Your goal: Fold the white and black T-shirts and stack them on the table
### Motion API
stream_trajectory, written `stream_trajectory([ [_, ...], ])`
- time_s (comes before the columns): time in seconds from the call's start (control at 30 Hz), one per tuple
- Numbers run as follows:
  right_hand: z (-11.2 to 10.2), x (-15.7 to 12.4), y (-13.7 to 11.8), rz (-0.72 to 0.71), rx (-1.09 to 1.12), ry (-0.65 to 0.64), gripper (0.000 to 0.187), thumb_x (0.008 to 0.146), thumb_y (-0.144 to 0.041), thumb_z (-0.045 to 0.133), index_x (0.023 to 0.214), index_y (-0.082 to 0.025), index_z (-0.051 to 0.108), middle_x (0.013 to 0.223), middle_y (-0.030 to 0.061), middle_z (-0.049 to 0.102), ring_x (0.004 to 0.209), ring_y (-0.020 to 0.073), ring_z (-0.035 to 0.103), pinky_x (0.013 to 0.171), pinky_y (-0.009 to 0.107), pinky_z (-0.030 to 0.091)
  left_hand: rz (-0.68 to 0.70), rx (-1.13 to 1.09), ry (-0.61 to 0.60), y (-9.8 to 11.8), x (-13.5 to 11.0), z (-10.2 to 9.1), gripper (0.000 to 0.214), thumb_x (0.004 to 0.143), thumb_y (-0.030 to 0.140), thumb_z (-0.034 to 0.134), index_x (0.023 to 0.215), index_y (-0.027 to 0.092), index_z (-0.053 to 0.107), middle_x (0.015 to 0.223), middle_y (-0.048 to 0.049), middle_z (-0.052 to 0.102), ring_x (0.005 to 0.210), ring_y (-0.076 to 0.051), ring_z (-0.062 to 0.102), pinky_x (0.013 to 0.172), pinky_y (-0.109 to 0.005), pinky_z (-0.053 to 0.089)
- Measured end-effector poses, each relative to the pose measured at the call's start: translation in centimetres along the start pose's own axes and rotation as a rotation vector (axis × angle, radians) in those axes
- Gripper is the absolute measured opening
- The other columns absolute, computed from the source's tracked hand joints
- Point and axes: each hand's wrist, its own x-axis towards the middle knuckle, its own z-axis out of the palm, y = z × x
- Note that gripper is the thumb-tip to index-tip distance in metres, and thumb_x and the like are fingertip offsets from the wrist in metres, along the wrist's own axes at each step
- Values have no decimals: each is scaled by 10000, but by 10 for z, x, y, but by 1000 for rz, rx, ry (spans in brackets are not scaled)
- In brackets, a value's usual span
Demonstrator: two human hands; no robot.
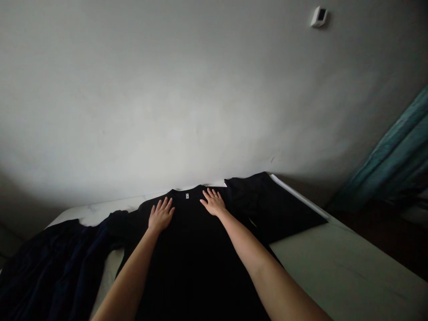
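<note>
A black T-shirt (197,258) lies spread out, its neckline toward the wall and a small white label (187,196) inside the collar. My left hand (161,215) rests flat on it near the left shoulder, fingers spread. On the other side of the collar, my right hand (213,202) lies flat near the right shoulder with its fingers apart. Neither hand grips the cloth. The shirt's lower part runs out of view at the bottom.
Dark navy cloth (56,263) lies rumpled at the left. Folded black fabric (267,203) sits at the right beside a white strip (297,196). Under everything is a pale table (354,267) against the grey wall (187,98). A teal curtain (391,156) hangs at the right.
</note>
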Motion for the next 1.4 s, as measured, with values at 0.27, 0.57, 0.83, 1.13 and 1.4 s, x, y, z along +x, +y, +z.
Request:
stream_trajectory([
  [0.27, -7, -31, -24, 98, -25, 114, 632, 995, -398, 293, 1499, -18, 296, 1589, 200, 159, 1483, 278, 96, 1180, 447, 89, -134, 105, 34, 9, -31, -25, 560, 970, 363, 297, 1484, 156, 384, 1550, -144, 334, 1446, -320, 263, 1166, -509, 192],
  [0.57, 7, -108, -33, -29, -4, 26, 574, 1001, -503, 267, 1524, -269, 298, 1608, 56, 186, 1471, 239, 177, 1178, 422, 116, -14, -12, 21, 33, -110, -17, 535, 981, 413, 302, 1505, 309, 326, 1582, -40, 285, 1449, -285, 267, 1150, -493, 262],
  [0.83, -3, -143, -18, 251, -30, 85, 637, 999, -402, 278, 1507, -19, 283, 1589, 193, 174, 1475, 300, 129, 1173, 443, 97, -247, 39, 30, 26, -150, -27, 615, 956, 380, 291, 1468, 51, 379, 1515, -214, 362, 1425, -351, 301, 1144, -517, 250],
  [1.13, 15, -198, -74, -33, 26, 43, 549, 1009, -473, 259, 1519, -279, 311, 1604, 46, 206, 1469, 263, 180, 1177, 483, 92, -45, -36, 44, 87, -196, -36, 525, 980, 389, 294, 1499, 318, 342, 1576, -42, 298, 1445, -320, 270, 1131, -558, 252],
  [1.4, -1, -248, 19, 247, -117, 77, 678, 992, -542, 242, 1536, -138, 262, 1599, 145, 185, 1466, 321, 160, 1168, 484, 106, -154, 76, 65, 11, -284, -31, 592, 965, 404, 270, 1502, 165, 342, 1545, -147, 348, 1444, -335, 263, 1140, -535, 240],
])
